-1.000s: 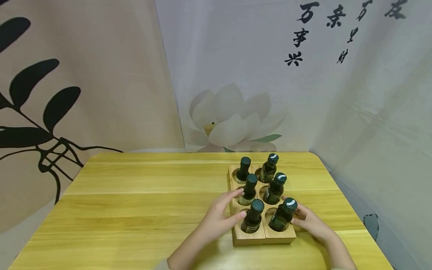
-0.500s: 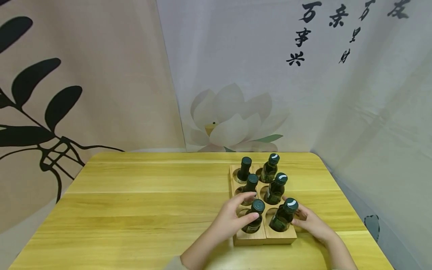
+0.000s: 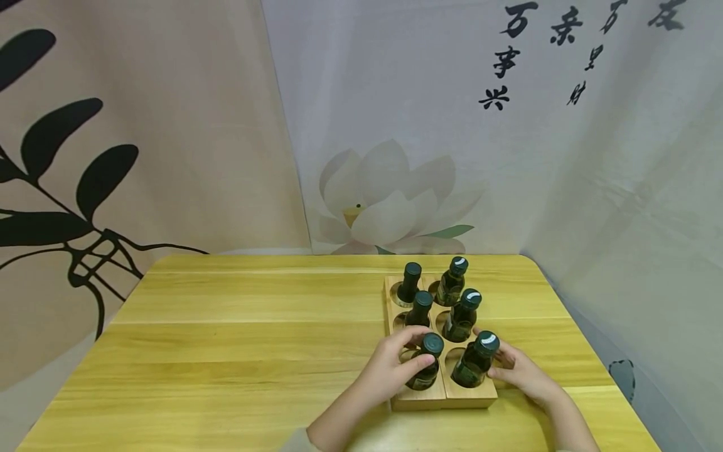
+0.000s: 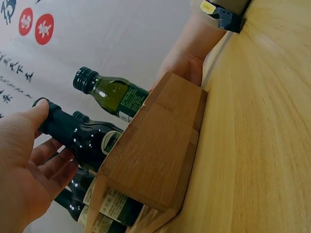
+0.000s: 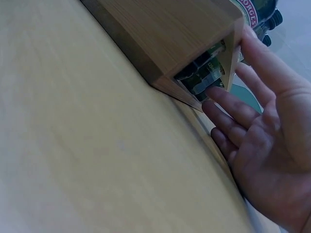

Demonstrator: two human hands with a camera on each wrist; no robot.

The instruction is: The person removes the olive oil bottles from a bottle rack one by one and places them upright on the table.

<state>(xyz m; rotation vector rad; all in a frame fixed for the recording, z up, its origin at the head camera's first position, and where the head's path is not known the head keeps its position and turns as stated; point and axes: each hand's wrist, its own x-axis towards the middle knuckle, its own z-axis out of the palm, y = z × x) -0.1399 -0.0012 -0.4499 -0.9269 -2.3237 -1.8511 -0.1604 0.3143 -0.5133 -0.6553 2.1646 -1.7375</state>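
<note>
A wooden bottle rack (image 3: 418, 403), two blocks side by side, stands right of the table's middle with dark green glass bottles in its round holes. My left hand (image 3: 395, 363) has its thumb and fingers about the neck of the front left bottle (image 3: 432, 345). In the left wrist view the thumb lies by that bottle's dark cap (image 4: 44, 103), with the fingers behind the neck. My right hand (image 3: 522, 375) rests at the rack's right side, beside the front right bottle (image 3: 474, 364). Its thumb reaches the rack's upper edge in the right wrist view; its fingers are loosely bent at the open side.
Behind the front pair stand the middle left bottle (image 3: 420, 309), middle right bottle (image 3: 460, 319), back left bottle (image 3: 409, 282) and back right bottle (image 3: 450, 284). The wooden table (image 3: 226, 351) stretches left to a printed curtain (image 3: 198, 125) behind it.
My left hand has moved right, from beside the left row of bottles to the neck of the front left one, its fingers drawing in. The right hand and rack stay about where they were.
</note>
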